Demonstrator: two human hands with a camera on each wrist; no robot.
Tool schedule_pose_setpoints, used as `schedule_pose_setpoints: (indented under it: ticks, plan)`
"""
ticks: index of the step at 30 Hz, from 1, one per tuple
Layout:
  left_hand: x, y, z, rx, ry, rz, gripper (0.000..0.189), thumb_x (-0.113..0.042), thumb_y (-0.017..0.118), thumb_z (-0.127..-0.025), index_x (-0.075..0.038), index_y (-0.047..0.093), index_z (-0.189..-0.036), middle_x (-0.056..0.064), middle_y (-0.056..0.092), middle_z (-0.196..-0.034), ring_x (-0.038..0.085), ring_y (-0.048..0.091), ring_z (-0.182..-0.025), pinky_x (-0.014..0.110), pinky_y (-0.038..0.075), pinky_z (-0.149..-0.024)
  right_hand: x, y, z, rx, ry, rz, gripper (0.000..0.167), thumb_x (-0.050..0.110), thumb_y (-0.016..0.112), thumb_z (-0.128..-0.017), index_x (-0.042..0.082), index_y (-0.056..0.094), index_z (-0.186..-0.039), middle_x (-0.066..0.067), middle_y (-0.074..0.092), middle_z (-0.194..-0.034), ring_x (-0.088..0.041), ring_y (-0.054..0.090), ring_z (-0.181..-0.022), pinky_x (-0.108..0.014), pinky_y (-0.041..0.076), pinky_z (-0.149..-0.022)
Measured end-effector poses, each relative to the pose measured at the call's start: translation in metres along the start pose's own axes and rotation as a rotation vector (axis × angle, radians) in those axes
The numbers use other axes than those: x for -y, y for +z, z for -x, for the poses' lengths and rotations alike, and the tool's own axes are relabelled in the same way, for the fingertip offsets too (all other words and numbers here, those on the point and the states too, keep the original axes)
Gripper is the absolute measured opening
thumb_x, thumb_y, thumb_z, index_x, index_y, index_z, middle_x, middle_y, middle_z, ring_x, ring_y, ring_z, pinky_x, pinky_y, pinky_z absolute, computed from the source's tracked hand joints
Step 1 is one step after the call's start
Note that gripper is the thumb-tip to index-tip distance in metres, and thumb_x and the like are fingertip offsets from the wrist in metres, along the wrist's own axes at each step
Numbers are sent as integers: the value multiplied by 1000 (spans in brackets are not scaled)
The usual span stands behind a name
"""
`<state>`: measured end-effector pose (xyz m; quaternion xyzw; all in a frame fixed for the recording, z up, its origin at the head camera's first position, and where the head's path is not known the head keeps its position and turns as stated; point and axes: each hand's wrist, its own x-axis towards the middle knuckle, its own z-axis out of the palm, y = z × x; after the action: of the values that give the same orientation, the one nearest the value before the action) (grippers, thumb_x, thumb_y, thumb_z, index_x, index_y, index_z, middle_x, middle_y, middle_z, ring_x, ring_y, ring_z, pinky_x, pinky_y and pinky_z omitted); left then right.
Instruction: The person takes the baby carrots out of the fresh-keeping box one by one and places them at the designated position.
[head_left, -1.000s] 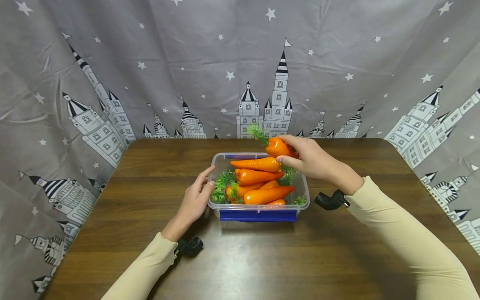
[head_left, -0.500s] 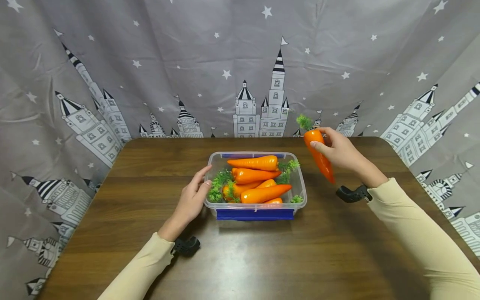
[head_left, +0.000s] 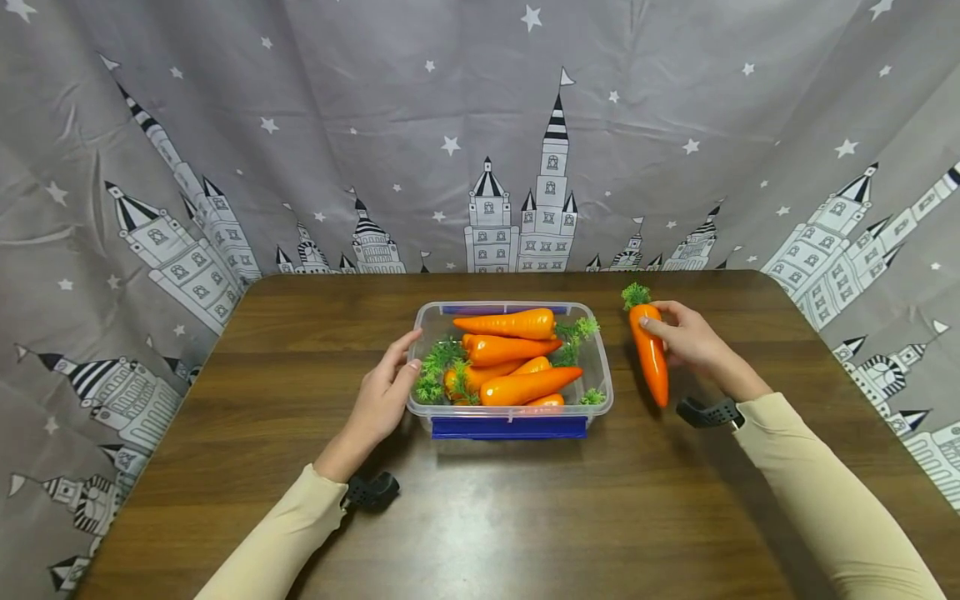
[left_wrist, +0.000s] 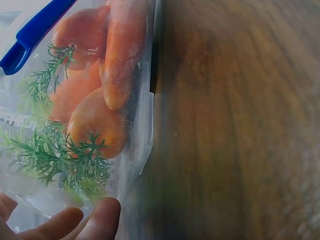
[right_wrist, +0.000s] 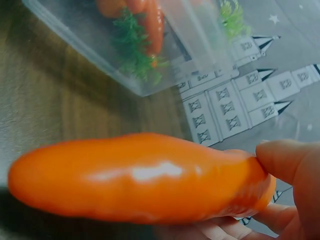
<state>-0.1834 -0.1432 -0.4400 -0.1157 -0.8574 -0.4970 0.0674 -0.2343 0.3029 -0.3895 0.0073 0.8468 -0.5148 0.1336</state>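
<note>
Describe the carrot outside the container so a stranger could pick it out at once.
On the wood-grain table, find the clear plastic container with a blue front latch. Just to its right, in the person's right-hand grip, is a glossy orange carrot with a green leafy top. Unlike the other carrots, it isn't inside the container.

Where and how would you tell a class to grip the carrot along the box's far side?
Probably around the thick right-hand part of that carrot, coming from above with thumb and fingers across its width. It lies on its side, tapering leftward in the head view. The box has its far wall behind it and another carrot just in front, so its top looks easiest to reach.
</note>
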Motion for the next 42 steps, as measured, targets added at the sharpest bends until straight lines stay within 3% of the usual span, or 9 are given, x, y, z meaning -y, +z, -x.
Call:
schedule_pose_setpoints:
  ticks: [6, 14, 25, 36, 42]
  plan:
    - [0, 0, 0, 0, 1, 1, 47, -20, 46, -108, -17, 44, -155, 23, 68, -126, 32, 68, -100, 42, 51, -83, -15, 4, -2, 15, 43, -37, 68, 23, 52, -104, -9, 20, -155, -3, 54, -97, -5, 52, -69, -29, 56, -63]
    - [0, 0, 0, -9, 7, 4, 47, -19, 47, -107, -17, 45, -154, 22, 69, -122, 29, 68, -96, 40, 52, -82, -21, 9, -5, 15, 72, 35, 64, 17, 56, -101, -10, 28, -151, -24, 52, -120, -12, 56, -77, -36, 61, -69]
    - [0, 0, 0, 1, 7, 2, 47, -19, 46, -107, -16, 43, -155, 24, 67, -127, 34, 69, -102, 44, 52, -85, -26, 14, -9, -12, 54, 55, 67, 21, 64, -98, -11, 33, -149, -33, 53, -127, -10, 59, -76, -35, 62, -67]
    - [0, -1, 1, 5, 9, 4, 47, -20, 46, -108, -16, 43, -155, 22, 68, -125, 30, 67, -96, 38, 50, -80, -21, 21, -12, 1, 55, 101, 67, 18, 64, -99, -9, 32, -151, -36, 54, -133, -10, 60, -79, -38, 63, -72]
    - [0, -1, 1, 6, 8, 3, 47, -19, 46, -108, -17, 43, -155, 22, 68, -124, 29, 66, -94, 38, 49, -78, -18, 26, -12, -22, 58, 125, 63, 18, 63, -100, -8, 35, -150, -32, 56, -128, -12, 60, -78, -38, 63, -70]
